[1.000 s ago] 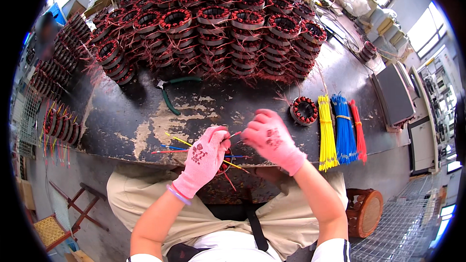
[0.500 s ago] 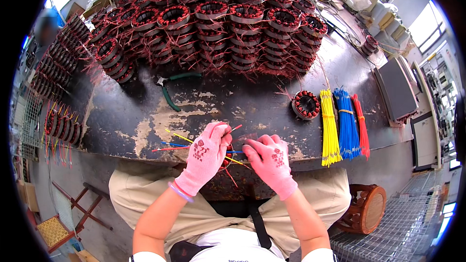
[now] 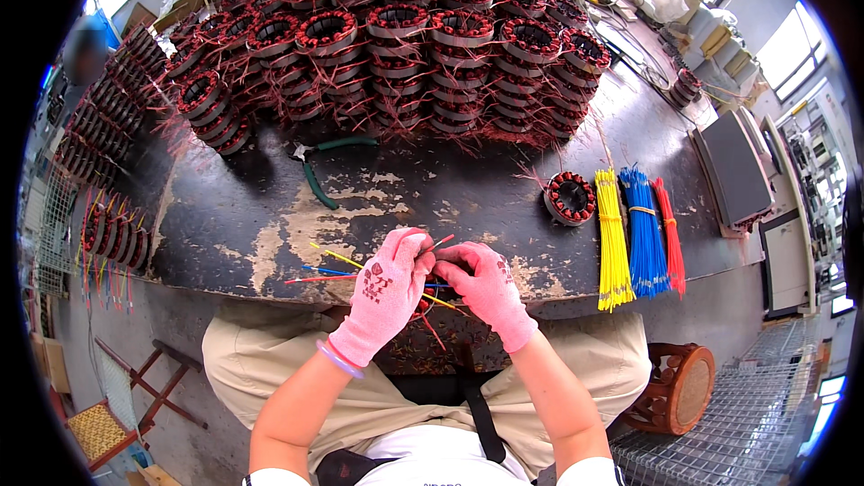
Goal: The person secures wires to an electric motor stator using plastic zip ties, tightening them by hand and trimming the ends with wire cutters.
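**Both hands meet at wire end**

Dark red print (image 3: 367, 284) on pink gloves (image 3: 498, 299). Left hand (image 3: 387, 281) pinches red-tipped wire (image 3: 444, 240). Right hand (image 3: 481, 281) has moved in alongside, fingertips bunched; can't tell its hold. Wound ring (image 3: 423, 305) partly hidden at bench (image 3: 549, 256) edge.

I can't see most of the wound ring (image 3: 422, 306) under the left hand (image 3: 385, 283), nor exactly what the right hand (image 3: 486, 283) encloses, while the person (image 3: 86, 56) at far left is blurred and the white sleeves (image 3: 589, 472) run off the lower edge.
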`<state>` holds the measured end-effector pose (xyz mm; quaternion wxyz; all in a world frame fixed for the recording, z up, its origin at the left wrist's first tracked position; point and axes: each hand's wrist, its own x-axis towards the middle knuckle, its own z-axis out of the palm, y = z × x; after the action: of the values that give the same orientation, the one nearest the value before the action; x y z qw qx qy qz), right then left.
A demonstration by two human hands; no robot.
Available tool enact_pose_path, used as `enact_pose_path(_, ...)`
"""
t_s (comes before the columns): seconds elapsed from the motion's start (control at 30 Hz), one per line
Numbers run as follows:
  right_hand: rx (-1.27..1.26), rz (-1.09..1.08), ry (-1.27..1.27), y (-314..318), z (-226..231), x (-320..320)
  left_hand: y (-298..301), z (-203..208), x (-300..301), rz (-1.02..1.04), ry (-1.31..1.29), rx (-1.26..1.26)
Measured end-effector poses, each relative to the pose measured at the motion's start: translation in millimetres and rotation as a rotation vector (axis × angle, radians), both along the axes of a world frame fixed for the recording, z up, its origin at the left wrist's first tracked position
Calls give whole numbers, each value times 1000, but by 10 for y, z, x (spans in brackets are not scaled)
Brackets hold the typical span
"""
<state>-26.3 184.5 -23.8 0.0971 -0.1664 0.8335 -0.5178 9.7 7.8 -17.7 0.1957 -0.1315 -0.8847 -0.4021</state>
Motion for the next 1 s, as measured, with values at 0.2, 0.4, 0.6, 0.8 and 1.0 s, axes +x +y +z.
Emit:
enact_pose_path(0.2,-12,0,-34,16,18,13,-3,37,6,-20,-43,7)
enact_pose_path(0.4,-1,-76,50,147,160,164,-42,108,27,-100,-69,-38)
enact_pose_path(0.6,126,-129,483,183,194,242,-72,122,10,-181,-101,-64)
enact_pose_path(0.8,88,39,438,229,325,58,-39,217,2,-182,-172,-104)
enact_pose_path(1.0,10,72,131,229,419,38,9,293,28,-156,-144,-148)
